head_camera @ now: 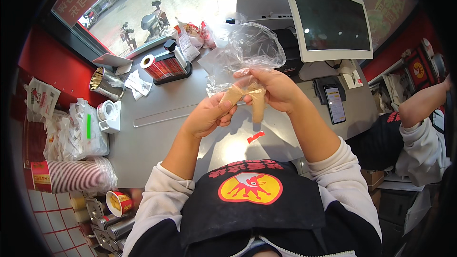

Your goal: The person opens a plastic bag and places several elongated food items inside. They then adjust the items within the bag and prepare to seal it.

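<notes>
Over the grey counter, my left hand pinches one end of a light brown, paper-like strip. It is creased or twisted in the middle, and its other end hangs down below my right hand. My right fingers grip the strip near that crease and also touch a clear plastic bag, which puffs out beyond them. What lies inside the bag's folds I cannot tell. Below the hands, a small red torn scrap rests on the counter.
At the left are a label dispenser, a metal container of wooden sticks, plastic bags and stacked paper cups. A monitor and a phone stand right. Another person's arm is at the far right.
</notes>
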Motion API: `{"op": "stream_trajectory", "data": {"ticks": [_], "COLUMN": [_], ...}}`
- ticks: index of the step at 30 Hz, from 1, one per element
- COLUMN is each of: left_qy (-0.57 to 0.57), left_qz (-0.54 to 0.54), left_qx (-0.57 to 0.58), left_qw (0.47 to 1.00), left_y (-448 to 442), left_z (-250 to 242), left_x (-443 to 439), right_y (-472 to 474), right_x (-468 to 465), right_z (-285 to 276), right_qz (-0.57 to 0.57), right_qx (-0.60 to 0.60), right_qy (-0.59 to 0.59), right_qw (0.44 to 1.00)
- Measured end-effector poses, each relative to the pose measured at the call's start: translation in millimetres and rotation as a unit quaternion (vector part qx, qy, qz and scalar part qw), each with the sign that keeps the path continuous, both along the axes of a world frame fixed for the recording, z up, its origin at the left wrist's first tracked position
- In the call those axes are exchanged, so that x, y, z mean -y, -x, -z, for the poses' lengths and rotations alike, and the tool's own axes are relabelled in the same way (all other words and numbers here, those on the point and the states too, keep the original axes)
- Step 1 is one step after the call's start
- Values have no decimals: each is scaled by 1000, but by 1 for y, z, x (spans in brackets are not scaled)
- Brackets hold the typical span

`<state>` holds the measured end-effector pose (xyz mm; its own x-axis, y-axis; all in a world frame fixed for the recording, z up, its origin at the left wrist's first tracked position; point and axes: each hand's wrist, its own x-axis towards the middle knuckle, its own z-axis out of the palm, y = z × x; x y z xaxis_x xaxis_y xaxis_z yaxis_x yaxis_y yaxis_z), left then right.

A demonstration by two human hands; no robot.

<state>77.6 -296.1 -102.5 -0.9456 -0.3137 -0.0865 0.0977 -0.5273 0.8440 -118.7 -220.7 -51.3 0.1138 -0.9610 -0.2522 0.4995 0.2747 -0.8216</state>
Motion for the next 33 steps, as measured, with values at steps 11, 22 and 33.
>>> {"op": "stream_trajectory", "data": {"ticks": [11, 22, 33], "left_qy": [-25, -32, 4], "left_qz": [-25, -3, -62], "left_qx": [-6, -23, -22], "left_qw": [999, 999, 998], "left_y": [1, 5, 10], "left_z": [-1, 0, 0], "left_x": [-7, -13, -20], "right_y": [0, -3, -3], "right_x": [-1, 0, 1], "right_z": [-2, -2, 0], "right_qz": [0, 17, 9], "right_qx": [1, 14, 18], "right_qy": [21, 34, 46], "right_qw": [1000, 999, 999]}}
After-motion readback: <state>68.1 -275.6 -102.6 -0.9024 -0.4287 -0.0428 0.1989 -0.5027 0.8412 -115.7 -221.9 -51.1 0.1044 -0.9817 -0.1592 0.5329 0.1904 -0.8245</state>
